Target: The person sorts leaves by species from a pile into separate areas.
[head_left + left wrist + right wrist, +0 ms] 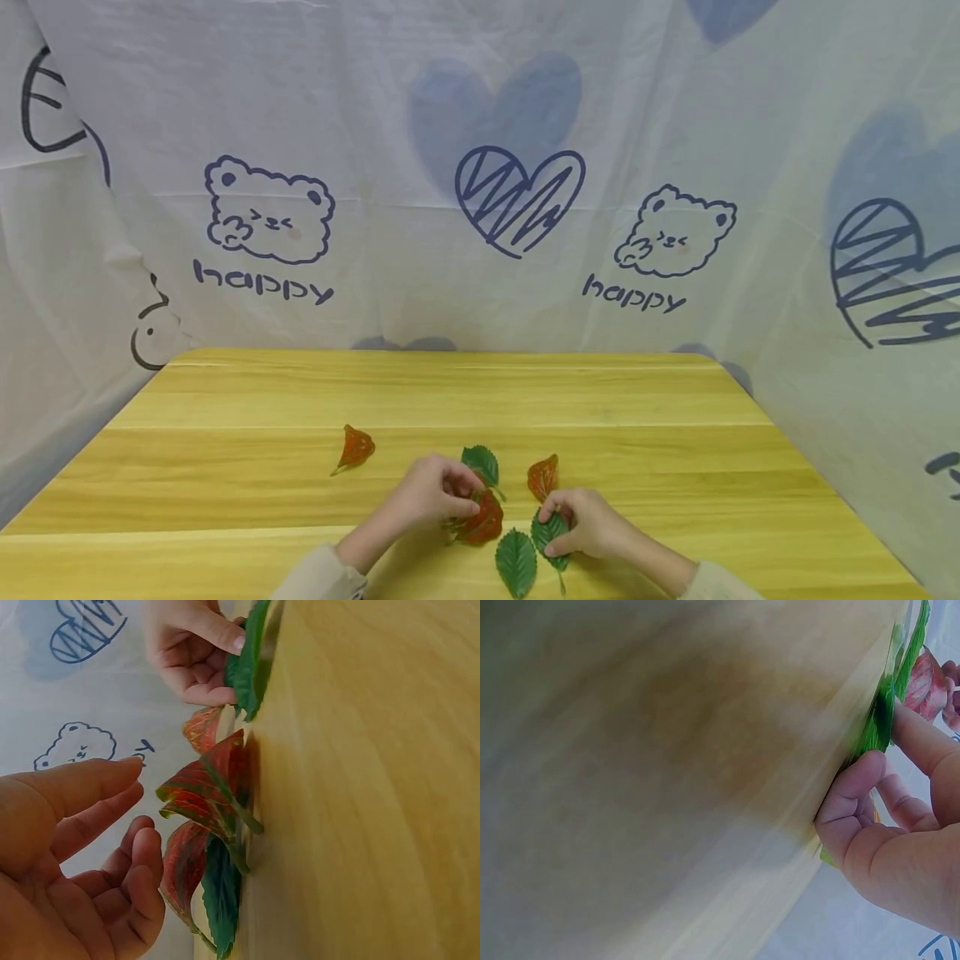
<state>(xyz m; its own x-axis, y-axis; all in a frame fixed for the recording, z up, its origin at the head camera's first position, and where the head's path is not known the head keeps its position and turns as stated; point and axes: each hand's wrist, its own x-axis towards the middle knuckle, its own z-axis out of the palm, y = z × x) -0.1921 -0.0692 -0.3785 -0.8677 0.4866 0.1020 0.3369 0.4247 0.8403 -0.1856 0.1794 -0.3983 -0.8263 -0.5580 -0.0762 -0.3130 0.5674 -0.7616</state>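
My left hand (pixel 438 493) hovers beside red leaves (pixel 486 523) that lie bunched on the table. In the left wrist view its relaxed fingers stand apart from these leaves (pixel 210 780). A dark green leaf (pixel 480 461) lies just behind the bunch. With thumb and fingers, my right hand (pixel 592 523) pinches a green leaf (pixel 553 533) at its edges, low over the tabletop. Another green leaf (pixel 516 563) lies flat just left of it. Behind the right hand sits a red leaf (pixel 543 475), its lower end partly hidden by the fingers.
A single red leaf (pixel 356 447) lies farther left on the wooden table (pixel 247 475). White cloth (pixel 390 250) printed with bears and hearts hangs behind the table's far edge and along both sides.
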